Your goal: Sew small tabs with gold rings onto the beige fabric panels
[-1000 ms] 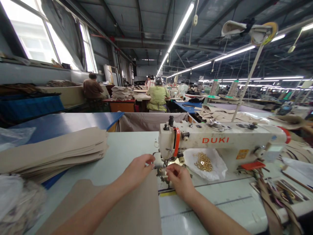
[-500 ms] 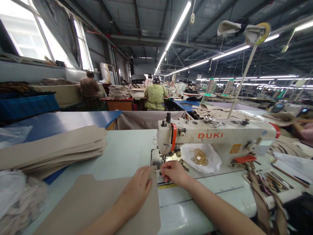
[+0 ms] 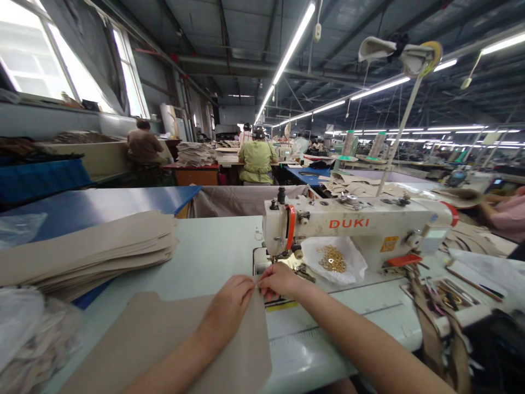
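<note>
A large beige fabric panel [image 3: 172, 339] lies flat on the pale table, with its upper right corner near the sewing machine's needle area [image 3: 273, 260]. My left hand [image 3: 230, 306] rests on the panel, its fingers bent together and closed at that corner. Pinched at the same corner, my right hand [image 3: 279, 280] holds a small fabric tab, mostly hidden now by the fingers. Both hands' fingertips almost meet, just in front of the presser foot. The white sewing machine [image 3: 320, 221] stands directly behind them.
Gold-coloured metal rings [image 3: 333, 258] lie on white plastic right of the needle. A stack of beige panels [image 3: 90, 246] is at left, beside plastic-wrapped pieces [image 3: 36, 334]. Straps [image 3: 424, 306] hang by a tool tray [image 3: 447, 295] at right. Other people sit farther back.
My right hand has moved left to the panel's corner, closing the gap to my left hand. The tab and small metal ring seen between them are now covered. The view has shifted slightly.
</note>
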A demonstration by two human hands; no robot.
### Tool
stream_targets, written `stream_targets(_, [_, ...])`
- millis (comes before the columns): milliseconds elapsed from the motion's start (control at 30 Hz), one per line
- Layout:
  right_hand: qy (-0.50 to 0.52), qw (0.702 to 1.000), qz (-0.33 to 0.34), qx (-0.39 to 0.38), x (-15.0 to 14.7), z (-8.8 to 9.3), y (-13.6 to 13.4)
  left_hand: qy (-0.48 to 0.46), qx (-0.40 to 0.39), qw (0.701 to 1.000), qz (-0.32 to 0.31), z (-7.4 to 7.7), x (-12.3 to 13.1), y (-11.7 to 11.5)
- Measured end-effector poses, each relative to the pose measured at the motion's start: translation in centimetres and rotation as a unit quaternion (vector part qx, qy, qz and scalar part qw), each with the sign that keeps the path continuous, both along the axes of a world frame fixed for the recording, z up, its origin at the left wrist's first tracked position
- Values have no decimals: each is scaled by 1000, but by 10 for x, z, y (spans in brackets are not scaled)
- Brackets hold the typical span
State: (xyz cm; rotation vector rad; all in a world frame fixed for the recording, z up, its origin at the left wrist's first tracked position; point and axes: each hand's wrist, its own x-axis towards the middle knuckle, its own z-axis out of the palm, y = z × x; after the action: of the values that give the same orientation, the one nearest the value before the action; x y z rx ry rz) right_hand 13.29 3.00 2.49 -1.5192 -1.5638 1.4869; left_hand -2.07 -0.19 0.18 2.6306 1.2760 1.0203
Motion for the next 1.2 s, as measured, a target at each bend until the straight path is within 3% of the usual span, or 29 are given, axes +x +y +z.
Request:
stream_targets(333, [-41,999,6,24,0,-3,5,48,19,998,-36,0,8,11])
stream_targets(533, [-100,980,-22,171,14,-9,-14,49,-1,998,-26,-2,7,14])
stream_targets(600, [-137,950,13,279,23,-11,-24,36,-7,999,-25,-2,6,14])
stream_targets(733, [-255,831,112,481,36,-17,-34,18,-12,999,-26,-1,6,14])
stream_targets(867, [-309,784,138,520,34,-20,-32,18,-18,1000,-16,2,7,13])
stream_targets(1067, [-330,759,159,539,33,-19,-29,15,-20,1000,-17,2,7,13])
stream_targets(1200, [-355,718,234,552,47,-11,-35,10,-20,1000,-22,0,6,15])
